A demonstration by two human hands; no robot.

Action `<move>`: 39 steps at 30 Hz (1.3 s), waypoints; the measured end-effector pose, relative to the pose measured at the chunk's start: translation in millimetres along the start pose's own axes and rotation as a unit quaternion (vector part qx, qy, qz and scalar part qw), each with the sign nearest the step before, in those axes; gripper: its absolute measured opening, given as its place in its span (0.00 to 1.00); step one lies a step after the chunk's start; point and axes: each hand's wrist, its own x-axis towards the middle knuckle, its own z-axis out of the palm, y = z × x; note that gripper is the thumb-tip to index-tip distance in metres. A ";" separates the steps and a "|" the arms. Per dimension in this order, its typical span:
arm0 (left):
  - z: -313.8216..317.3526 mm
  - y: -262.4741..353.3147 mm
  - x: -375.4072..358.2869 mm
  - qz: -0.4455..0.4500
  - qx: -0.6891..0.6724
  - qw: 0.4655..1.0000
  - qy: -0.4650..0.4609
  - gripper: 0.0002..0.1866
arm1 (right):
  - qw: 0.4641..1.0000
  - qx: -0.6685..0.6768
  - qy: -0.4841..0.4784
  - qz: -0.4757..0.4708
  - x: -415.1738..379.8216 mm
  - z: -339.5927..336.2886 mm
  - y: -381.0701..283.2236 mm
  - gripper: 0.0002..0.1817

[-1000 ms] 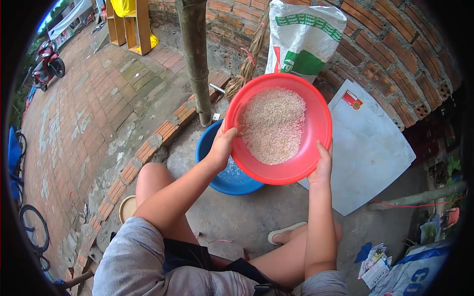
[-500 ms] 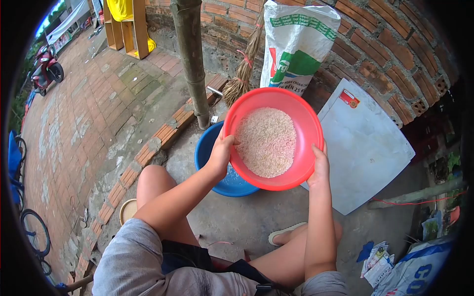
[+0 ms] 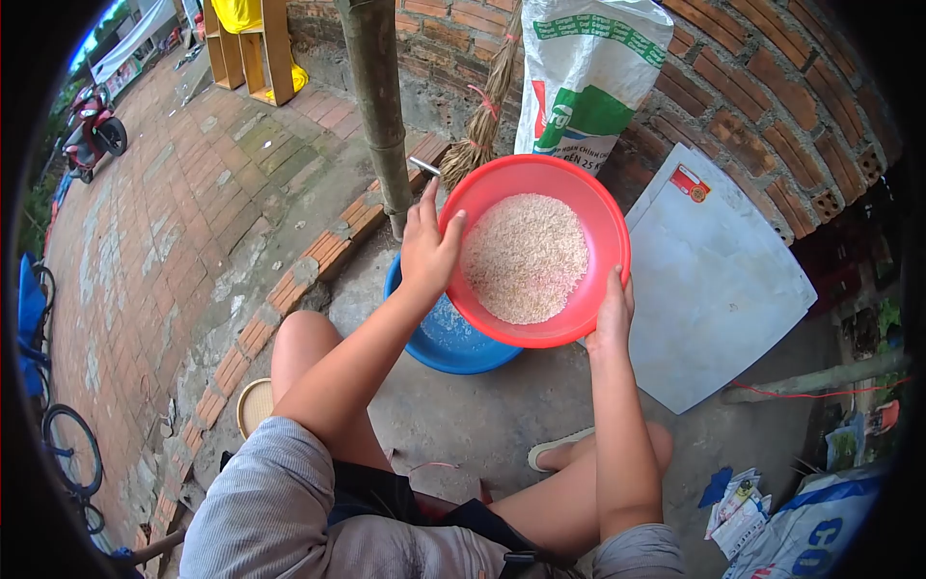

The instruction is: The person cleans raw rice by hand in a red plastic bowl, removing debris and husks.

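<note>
A red plastic basin [image 3: 610, 232] with a mound of white rice [image 3: 529, 256] inside is held up in front of me. My right hand [image 3: 612, 317] grips its lower right rim, thumb on the wall and fingers behind it. At the left rim, my left hand [image 3: 427, 246] is open, fingers stretched upward and thumb apart, its thumb side right at the rim. Below, partly hidden by the red basin, a blue basin [image 3: 453, 340] stands on the concrete with pale grains or residue in it.
A white Cargill sack [image 3: 588, 87] and a straw broom [image 3: 477, 135] lean by the brick wall. A bamboo post [image 3: 376, 106] rises at the back left. Right of the basins lies a pale flat panel [image 3: 719, 280]. A woven tray [image 3: 255, 405] sits beside my left knee.
The red basin has risen slightly in the view. My left hand has loosened from its rim and opened, fingers now extended; my right hand keeps its grip.
</note>
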 end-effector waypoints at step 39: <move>27.3 -17.6 35.3 0.253 0.359 0.886 -0.148 0.05 | 0.958 0.000 0.285 0.019 24.4 -91.1 64.1 0.20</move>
